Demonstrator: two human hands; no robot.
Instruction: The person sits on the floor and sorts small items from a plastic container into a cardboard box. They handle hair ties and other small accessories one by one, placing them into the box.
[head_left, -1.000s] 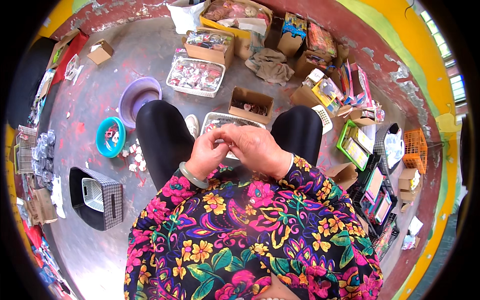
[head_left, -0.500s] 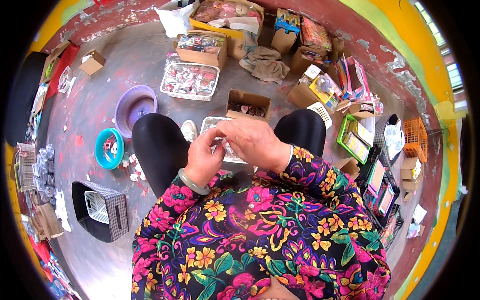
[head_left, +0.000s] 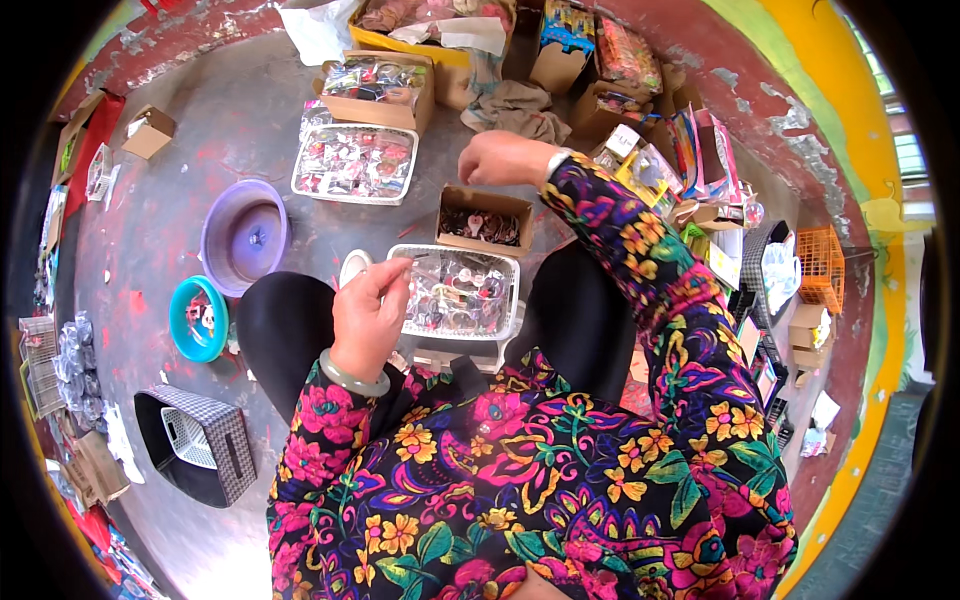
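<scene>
White basket (head_left: 515, 298) full of glossy clear packets (head_left: 458, 292), between black-clad legs (head_left: 580, 305), left hand (head_left: 368, 315) by its left edge, thumb and fingers pressed together, anything pinched unclear, open brown box (head_left: 475, 243) of dark, stringy pieces (head_left: 490, 227) beyond, right hand (head_left: 503, 160) curled near it, grip impossible to tell

Your top (head_left: 520, 480) is black, printed all over with magenta-pink flowers, smaller yellow-orange blossoms, green leaves and curling purple-and-blue motifs. Its long left sleeve (head_left: 327, 430) and right sleeve (head_left: 640, 250) carry the same pattern. Your left wrist is fitted with a smooth, round, pale bangle (head_left: 354, 380); your right, with a narrow white band (head_left: 556, 163). Your trousers (head_left: 285, 330) are plain black with a slight sheen.
</scene>
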